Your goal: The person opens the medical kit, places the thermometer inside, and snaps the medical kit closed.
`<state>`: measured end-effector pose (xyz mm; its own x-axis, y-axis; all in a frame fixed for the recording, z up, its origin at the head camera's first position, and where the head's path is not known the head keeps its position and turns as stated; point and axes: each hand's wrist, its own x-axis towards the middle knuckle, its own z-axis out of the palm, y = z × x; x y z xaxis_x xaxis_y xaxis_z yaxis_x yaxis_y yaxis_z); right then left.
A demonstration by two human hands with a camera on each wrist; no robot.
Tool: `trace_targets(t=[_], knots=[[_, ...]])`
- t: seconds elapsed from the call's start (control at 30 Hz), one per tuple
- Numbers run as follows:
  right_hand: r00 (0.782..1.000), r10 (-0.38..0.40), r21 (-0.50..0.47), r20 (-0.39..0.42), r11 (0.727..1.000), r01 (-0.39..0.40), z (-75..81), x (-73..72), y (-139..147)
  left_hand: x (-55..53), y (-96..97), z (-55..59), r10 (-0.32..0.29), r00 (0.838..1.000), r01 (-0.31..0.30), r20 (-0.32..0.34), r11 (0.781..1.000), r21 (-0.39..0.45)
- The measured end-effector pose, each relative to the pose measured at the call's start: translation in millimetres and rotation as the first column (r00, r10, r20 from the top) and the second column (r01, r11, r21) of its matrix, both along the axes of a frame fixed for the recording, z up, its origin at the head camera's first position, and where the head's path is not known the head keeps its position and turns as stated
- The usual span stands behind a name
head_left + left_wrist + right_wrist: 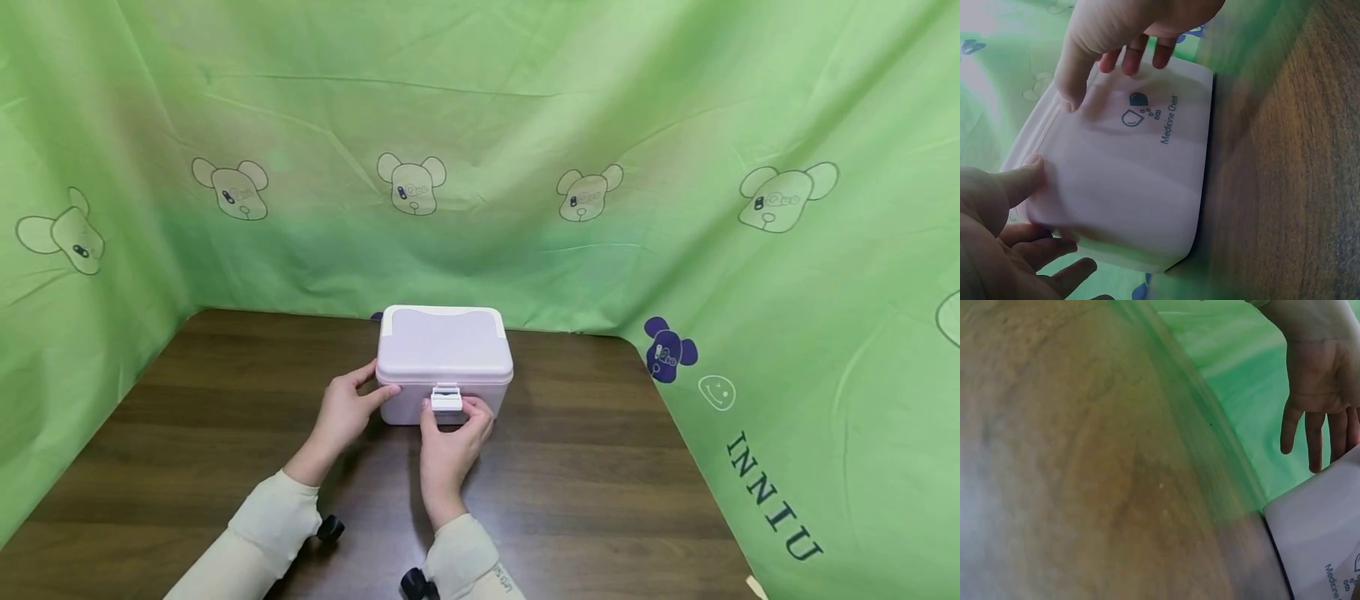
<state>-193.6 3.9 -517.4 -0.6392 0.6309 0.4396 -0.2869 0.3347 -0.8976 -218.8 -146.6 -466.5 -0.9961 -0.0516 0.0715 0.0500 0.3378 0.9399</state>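
A pale pinkish-white medicine box (442, 343) with a lilac lid panel stands upright on the table, lid down. My left hand (342, 415) holds its front left corner, thumb on the front face and fingers along the left side. With thumb and fingers, my right hand (448, 454) pinches the white latch (446, 402) at the middle of the front. In the left wrist view the box front (1116, 181) shows a capsule print and lettering, while the right hand (1116, 31) hides the latch. The right wrist view catches only a corner of the box (1316, 519).
The dark wood-grain table (585, 467) extends around the box. Green cloth (487, 108) with printed bear heads hangs behind and at both sides, close to the back of the box. A small pale object (756, 587) lies at the lower right edge.
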Motion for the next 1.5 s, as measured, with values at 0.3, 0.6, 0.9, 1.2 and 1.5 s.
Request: trace_targets(t=[0.3,0.6,0.9,1.2,1.5], knots=[[0.996,-0.024,0.038,-0.086,0.999,0.028,8.2,-1.6,-4,-0.7,-1.7,-2.0,0.01,1.0,-0.01,-0.002,1.0,-0.015],[0.99,-0.067,0.128,-0.122,0.988,0.082,16.6,-7.7,0,-0.8,-0.8,-4.8,0.003,1.0,-0.003,-0.013,1.0,-0.006],[0.996,-0.078,0.188,-0.043,0.979,0.085,28.3,-8.0,3,-1.4,-1.5,-5.5,-0.006,1.0,0.007,-0.021,1.0,0.004],[0.995,-0.094,0.256,-0.036,0.961,0.1,29.0,-6.8,7,-1.4,-1.6,-5.7,-0.003,0.999,0.003,-0.035,1.0,-0.01],[0.995,-0.099,0.277,0.019,0.957,0.09,26.1,-1.1,10,-1.3,-1.5,-8.8,-0.018,0.997,0.017,-0.072,1.0,-0.014]])
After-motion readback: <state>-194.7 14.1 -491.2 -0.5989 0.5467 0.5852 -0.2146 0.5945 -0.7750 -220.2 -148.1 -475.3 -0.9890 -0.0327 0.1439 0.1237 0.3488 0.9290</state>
